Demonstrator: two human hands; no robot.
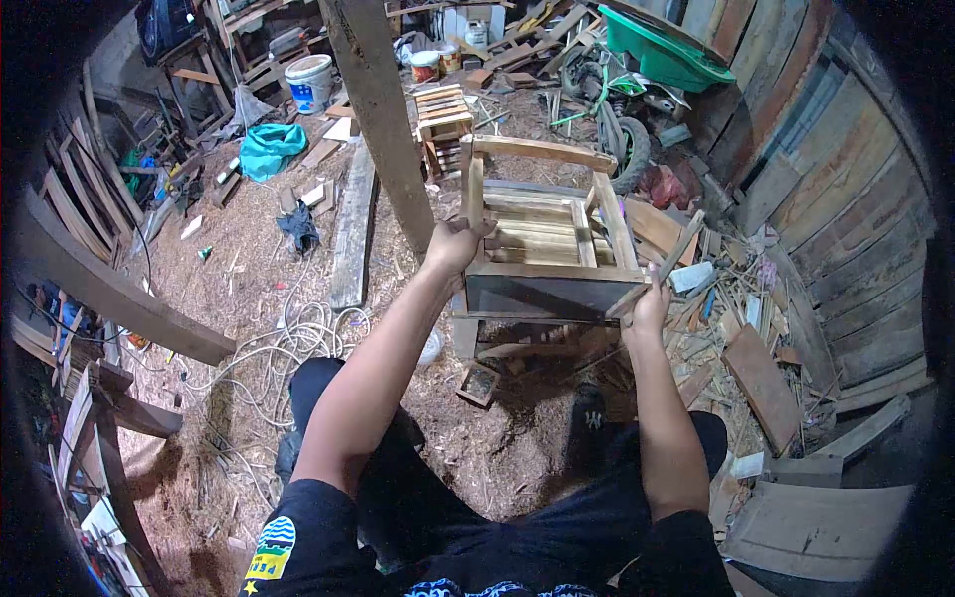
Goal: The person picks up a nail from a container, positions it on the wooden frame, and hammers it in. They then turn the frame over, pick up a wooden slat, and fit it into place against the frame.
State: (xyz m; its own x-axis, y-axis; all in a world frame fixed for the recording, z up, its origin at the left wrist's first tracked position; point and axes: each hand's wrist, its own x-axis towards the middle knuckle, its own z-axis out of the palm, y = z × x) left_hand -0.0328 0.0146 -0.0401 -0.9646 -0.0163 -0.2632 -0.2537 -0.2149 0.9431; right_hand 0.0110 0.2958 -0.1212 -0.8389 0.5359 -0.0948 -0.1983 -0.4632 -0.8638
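Observation:
A small slatted wooden stool or chair frame lies in front of me, its legs and rails pointing up and away. My left hand is closed around its left side, near a corner post. At its right front corner, my right hand grips a narrow wooden stick that slants up to the right. The fingers of that hand are partly hidden behind the stick. A dark board faces me below the frame, between my two hands.
A wooden post rises just beyond my left hand. Coiled rope and a long plank lie on the shaving-covered floor. Scrap wood is piled at right. Farther back are a motorbike wheel, a green tub and a bucket.

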